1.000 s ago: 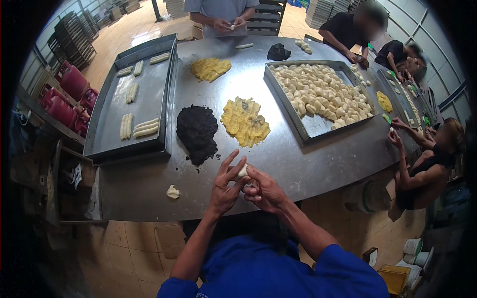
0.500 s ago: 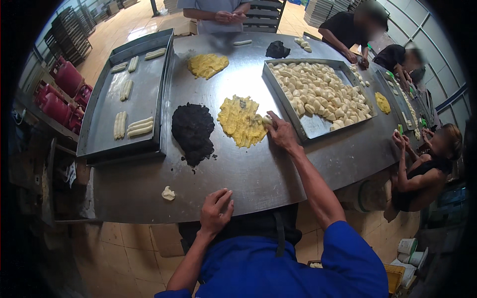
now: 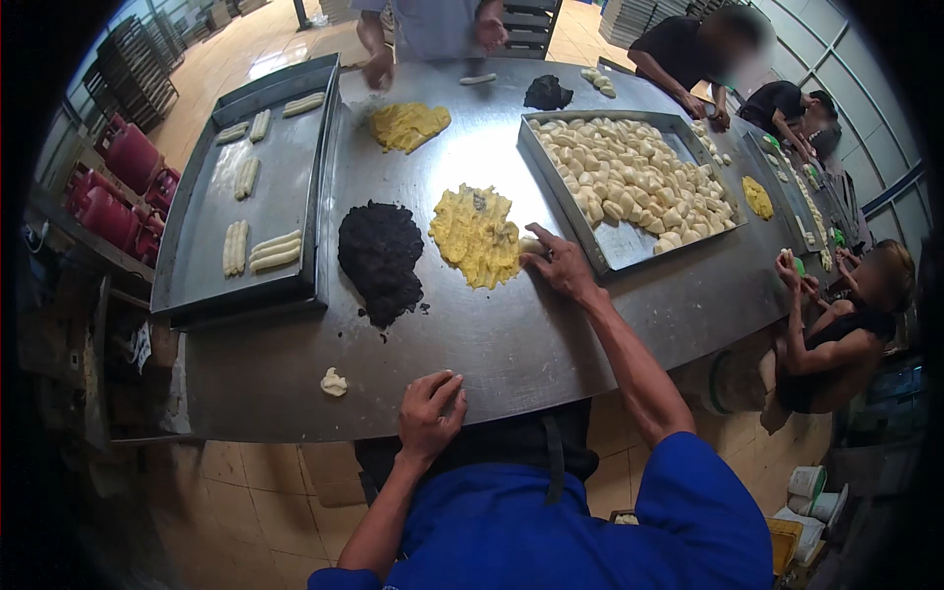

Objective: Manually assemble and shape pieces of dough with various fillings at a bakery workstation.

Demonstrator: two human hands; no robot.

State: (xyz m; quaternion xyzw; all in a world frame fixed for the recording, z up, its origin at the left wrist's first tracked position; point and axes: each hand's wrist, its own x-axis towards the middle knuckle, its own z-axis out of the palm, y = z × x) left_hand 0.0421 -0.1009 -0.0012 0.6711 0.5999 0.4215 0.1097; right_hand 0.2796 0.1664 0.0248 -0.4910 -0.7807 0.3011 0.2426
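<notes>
1. The right hand (image 3: 562,269) has thumb and fingers closed about a pale dough piece (image 3: 532,246) at the right edge of the yellow paste (image 3: 472,241), a grip that probably steadies so small a thing
2. The left hand (image 3: 431,408) rests at the table's (image 3: 551,369) near edge, fingers loosely curled, nothing visible in it, perhaps for support
3. The dark paste (image 3: 381,261) lies left of the yellow, both presumably placed for reach
4. Beyond the right hand, a metal tray (image 3: 621,241) holds dough lumps (image 3: 634,177), its raised sides likely containing them
</notes>
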